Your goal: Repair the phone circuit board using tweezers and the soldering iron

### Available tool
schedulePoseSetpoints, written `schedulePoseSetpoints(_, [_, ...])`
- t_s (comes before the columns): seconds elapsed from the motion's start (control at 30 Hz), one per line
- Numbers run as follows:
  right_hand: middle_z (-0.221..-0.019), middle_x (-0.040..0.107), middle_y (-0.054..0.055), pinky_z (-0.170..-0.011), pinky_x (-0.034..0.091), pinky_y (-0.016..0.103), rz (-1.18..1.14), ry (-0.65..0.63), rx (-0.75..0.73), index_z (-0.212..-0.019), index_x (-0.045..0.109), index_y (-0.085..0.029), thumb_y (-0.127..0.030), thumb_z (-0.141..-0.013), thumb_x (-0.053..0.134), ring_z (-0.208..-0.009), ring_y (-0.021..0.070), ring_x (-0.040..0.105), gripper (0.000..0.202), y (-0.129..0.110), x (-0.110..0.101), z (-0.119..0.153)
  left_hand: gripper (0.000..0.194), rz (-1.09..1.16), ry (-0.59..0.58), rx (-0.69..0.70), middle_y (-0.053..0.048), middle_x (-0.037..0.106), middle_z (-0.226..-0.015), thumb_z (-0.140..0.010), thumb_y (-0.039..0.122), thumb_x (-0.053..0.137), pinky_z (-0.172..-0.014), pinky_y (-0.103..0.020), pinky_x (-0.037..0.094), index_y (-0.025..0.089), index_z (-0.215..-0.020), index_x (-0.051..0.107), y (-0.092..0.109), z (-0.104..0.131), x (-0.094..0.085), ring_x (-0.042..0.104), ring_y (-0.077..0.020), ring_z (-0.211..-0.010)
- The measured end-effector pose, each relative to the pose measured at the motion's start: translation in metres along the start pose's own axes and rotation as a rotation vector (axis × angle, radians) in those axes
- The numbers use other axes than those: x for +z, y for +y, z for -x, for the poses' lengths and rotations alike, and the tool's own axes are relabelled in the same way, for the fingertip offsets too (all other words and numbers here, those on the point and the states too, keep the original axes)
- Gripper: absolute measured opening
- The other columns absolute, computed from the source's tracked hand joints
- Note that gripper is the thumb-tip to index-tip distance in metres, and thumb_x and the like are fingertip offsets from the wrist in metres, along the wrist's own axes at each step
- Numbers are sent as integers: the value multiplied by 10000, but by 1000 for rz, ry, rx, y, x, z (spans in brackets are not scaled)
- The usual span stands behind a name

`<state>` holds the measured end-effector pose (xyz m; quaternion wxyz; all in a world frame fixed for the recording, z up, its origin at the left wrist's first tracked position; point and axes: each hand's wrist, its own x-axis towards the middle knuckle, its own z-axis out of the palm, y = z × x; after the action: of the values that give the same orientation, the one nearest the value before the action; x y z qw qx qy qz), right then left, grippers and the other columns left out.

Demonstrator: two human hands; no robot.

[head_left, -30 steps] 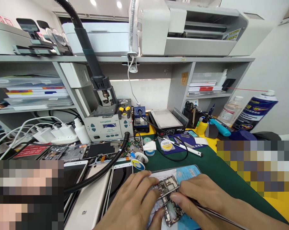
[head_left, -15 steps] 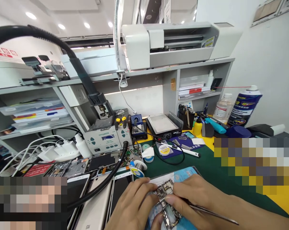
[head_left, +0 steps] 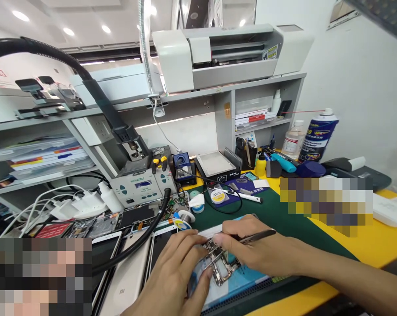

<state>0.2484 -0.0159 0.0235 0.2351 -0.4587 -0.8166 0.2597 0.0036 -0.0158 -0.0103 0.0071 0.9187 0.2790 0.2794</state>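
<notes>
A phone circuit board (head_left: 222, 270) with a rectangular cutout lies on a blue and white work surface (head_left: 247, 277) at the bottom centre. My left hand (head_left: 173, 267) steadies the board from the left, its fingertips on the upper part and its thumb by the lower left edge. My right hand (head_left: 251, 245) pinches a pair of tweezers (head_left: 259, 236), whose dark end sticks out to the right. The thin metal tips reach down-left across the board, between my two hands. My fingers hide part of the board's upper end.
Phones (head_left: 124, 272) lie left of my hands, crossed by a black hose (head_left: 152, 232). Behind are a solder spool (head_left: 184, 219), a parts tray (head_left: 178, 204), a rework station (head_left: 141, 188) and a hot plate (head_left: 216, 164). A white pen-like tool (head_left: 247, 196) rests on the green mat (head_left: 267, 206).
My right hand has turned, so the tweezers' back end now points up and right instead of down and right. The view has swung to the right. My left hand stays at the board.
</notes>
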Motion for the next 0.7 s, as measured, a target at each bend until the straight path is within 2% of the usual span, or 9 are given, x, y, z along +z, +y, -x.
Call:
schedulePoseSetpoints(0.17, [-519, 522, -60, -509, 347, 242, -240, -17, 87, -673, 514, -208, -442, -1073, 533, -480, 102, 487, 463, 1, -2, 0, 224, 49, -1, -19, -93, 702, -1253, -1011, 196, 531, -1064, -456, 624, 238, -1198, 645, 1, -2, 0, 657, -263, -1244])
schedulePoseSetpoints(0.23, [-505, 558, -54, -468, 381, 224, -361, -1, 114, -704, 552, -207, -486, -1063, 547, -427, 99, 491, 455, 1, -4, 1, 193, 54, -1, -21, -104, 699, -1248, -1013, 199, 532, -1063, -462, 623, 227, -1166, 646, 0, -2, 0, 658, -267, -1239])
schedulePoseSetpoints(0.37, [-480, 575, -61, -375, 358, 188, -559, 59, 134, -750, 580, -202, -578, -1010, 620, -348, 79, 446, 459, 6, -10, 0, 165, 62, 3, -26, -112, 699, -1234, -1014, 199, 539, -1060, -454, 625, 217, -1142, 642, -1, 0, 1, 648, -270, -1252])
schedulePoseSetpoints(0.47, [-491, 619, -47, -331, 345, 165, -679, 59, 144, -734, 574, -195, -597, -933, 729, -331, 77, 491, 474, 13, -16, -4, 164, 73, 3, -29, -105, 700, -1227, -1015, 206, 554, -1057, -446, 629, 220, -1156, 637, -2, 1, 2, 638, -266, -1266])
schedulePoseSetpoints(0.57, [-618, 727, 4, -335, 420, 167, -775, 7, 121, -788, 596, -178, -545, -859, 838, -404, 111, 627, 445, 22, -24, -8, 168, 86, 11, -31, -99, 698, -1224, -1021, 203, 547, -1073, -455, 622, 223, -1164, 633, -2, 1, 3, 631, -256, -1274])
schedulePoseSetpoints(0.7, [-896, 815, 90, -370, 485, 197, -841, -84, 118, -975, 613, -160, -506, -864, 853, -499, 146, 723, 436, 32, -32, -13, 163, 102, 37, -32, -94, 703, -1192, -1020, 188, 528, -1061, -450, 628, 222, -1137, 636, -3, 0, 4, 643, -245, -1242])
